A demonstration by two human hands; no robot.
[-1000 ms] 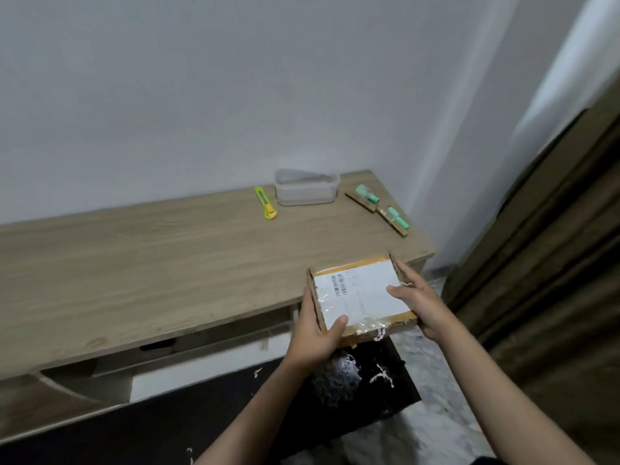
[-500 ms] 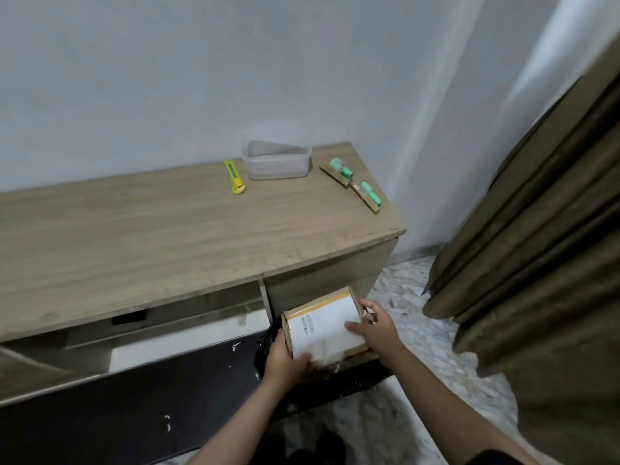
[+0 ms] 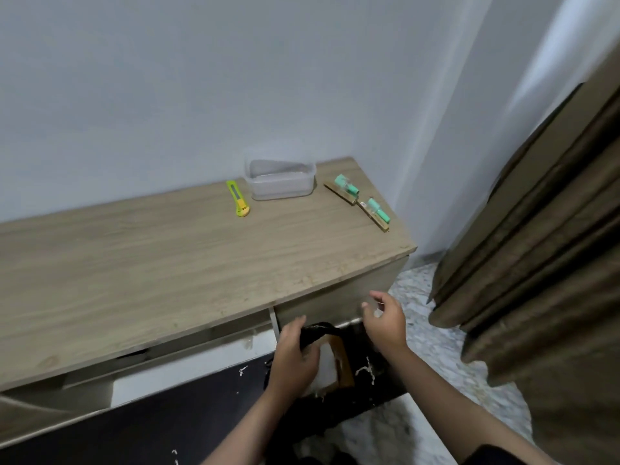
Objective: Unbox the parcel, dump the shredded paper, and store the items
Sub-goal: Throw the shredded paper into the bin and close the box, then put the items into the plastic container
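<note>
Box now down inside the black bag below desk edge; right hand let go, fingers loose & empty, left hand grips bag rim. Looks like box discarded, items still need storing in tub

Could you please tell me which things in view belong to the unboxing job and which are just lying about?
Job:
- parcel box
- black bag, gripped by left hand
- two green items
- clear container
- utility knife

Lying about:
- curtain
</note>
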